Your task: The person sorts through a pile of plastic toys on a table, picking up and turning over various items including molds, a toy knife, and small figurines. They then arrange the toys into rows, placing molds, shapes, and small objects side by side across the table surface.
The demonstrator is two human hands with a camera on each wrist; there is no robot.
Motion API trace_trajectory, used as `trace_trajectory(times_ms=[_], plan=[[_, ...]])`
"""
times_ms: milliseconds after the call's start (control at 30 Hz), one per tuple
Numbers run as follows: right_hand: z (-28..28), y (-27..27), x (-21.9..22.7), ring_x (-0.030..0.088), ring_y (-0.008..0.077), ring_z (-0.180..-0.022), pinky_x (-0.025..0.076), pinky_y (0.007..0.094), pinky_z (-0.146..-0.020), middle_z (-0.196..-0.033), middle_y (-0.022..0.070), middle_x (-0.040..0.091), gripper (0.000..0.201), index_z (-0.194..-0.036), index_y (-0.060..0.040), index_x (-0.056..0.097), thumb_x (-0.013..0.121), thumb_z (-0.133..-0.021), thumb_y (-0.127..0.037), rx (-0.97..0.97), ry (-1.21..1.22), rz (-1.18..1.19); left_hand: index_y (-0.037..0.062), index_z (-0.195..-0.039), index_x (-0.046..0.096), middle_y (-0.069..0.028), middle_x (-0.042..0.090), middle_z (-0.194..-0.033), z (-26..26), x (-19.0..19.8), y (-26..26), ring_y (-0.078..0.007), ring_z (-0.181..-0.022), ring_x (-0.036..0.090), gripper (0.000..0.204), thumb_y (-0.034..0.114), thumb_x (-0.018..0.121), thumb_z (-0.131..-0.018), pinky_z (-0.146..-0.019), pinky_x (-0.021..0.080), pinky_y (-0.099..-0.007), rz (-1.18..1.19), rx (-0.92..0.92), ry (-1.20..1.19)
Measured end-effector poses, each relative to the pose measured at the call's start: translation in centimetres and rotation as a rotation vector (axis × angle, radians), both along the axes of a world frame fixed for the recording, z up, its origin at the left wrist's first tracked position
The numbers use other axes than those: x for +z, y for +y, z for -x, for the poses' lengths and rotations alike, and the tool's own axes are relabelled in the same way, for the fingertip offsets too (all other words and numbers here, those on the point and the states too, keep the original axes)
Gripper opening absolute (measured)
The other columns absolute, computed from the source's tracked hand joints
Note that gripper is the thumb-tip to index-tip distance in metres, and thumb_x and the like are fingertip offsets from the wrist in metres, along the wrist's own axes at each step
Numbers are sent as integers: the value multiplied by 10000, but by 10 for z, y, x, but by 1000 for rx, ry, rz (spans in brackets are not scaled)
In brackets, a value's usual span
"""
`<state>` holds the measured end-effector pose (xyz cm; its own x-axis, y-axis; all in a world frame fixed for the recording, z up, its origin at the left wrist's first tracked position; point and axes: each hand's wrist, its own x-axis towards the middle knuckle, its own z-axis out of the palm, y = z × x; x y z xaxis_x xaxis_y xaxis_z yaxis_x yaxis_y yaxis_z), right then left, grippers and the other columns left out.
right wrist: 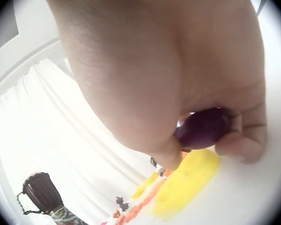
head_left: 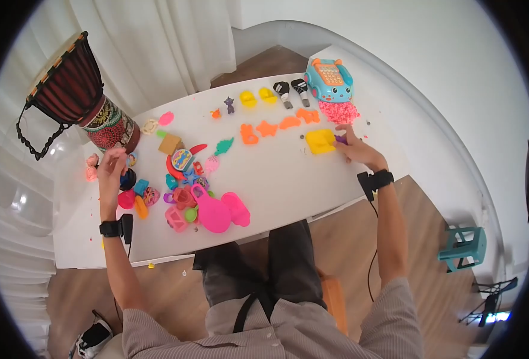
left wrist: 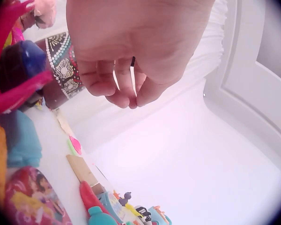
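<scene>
At the right part of the table my right hand pinches a smooth, rounded purple piece between thumb and fingers. It is close beside a flat yellow slab, which lies just past the fingertips in the right wrist view. What kind of toy the purple piece is, I cannot tell. My left hand is raised over the left end of the table near the drum. Its fingers are loosely bent with narrow gaps between them, and no held thing shows. Small toys lie below and beside it.
A carved drum stands at the back left. Pink moulds and mixed toys crowd the left half. Orange shapes line up mid-table, behind them yellow pieces. A blue toy phone stands by pink crumbs at the back right.
</scene>
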<state>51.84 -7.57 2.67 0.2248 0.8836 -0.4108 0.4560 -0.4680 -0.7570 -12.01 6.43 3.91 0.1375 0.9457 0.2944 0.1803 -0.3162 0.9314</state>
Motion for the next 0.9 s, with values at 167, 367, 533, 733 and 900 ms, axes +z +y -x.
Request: trace_trajectory(times_ms=[167, 367, 533, 733, 900], plan=[[15, 0, -29, 605, 420, -1229, 541, 494, -947, -1235, 214, 598, 411, -1344, -35, 399, 614, -1007, -128, 180, -440, -466, 29, -1165, 642, 5, 619, -1029, 20, -6, -19, -73, -790, 526, 143, 89, 628, -1036, -714, 442, -233, -20, 112, 148], [42, 11, -21, 603, 426, -1130, 543, 515, -892, -1142, 182, 592, 309, -1211, -18, 609, 707, -939, -127, 22, -829, -571, 30, -1160, 643, -10, 648, -1088, 17, -6, -62, -77, -802, 553, 135, 73, 617, -1035, -726, 451, -232, 131, 59, 93], [40, 12, -39, 600, 410, -1113, 532, 493, -910, -1141, 183, 605, 340, -1216, -27, 690, 756, -903, -140, -10, -825, -646, 35, -1151, 648, 6, 651, -1036, 19, -18, -67, -71, -824, 565, 126, 67, 621, -1032, -743, 453, -227, 127, 82, 107], [38, 3, -30, 618, 401, -1105, 533, 471, -930, -1198, 199, 620, 393, -1255, -20, 671, 761, -880, -95, 2, -639, -728, 44, -1155, 664, 17, 666, -972, 5, -14, -60, -59, -837, 571, 135, 56, 635, -1024, -749, 457, -226, 88, 100, 190], [32, -2, -22, 676, 351, -979, 548, 423, -880, -1092, 189, 675, 336, -1201, 2, 682, 731, -870, -24, 32, -490, -704, 37, -1162, 674, 17, 674, -975, 13, -32, -43, -63, -828, 566, 148, 46, 641, -1018, -755, 459, -234, -43, 141, 274]])
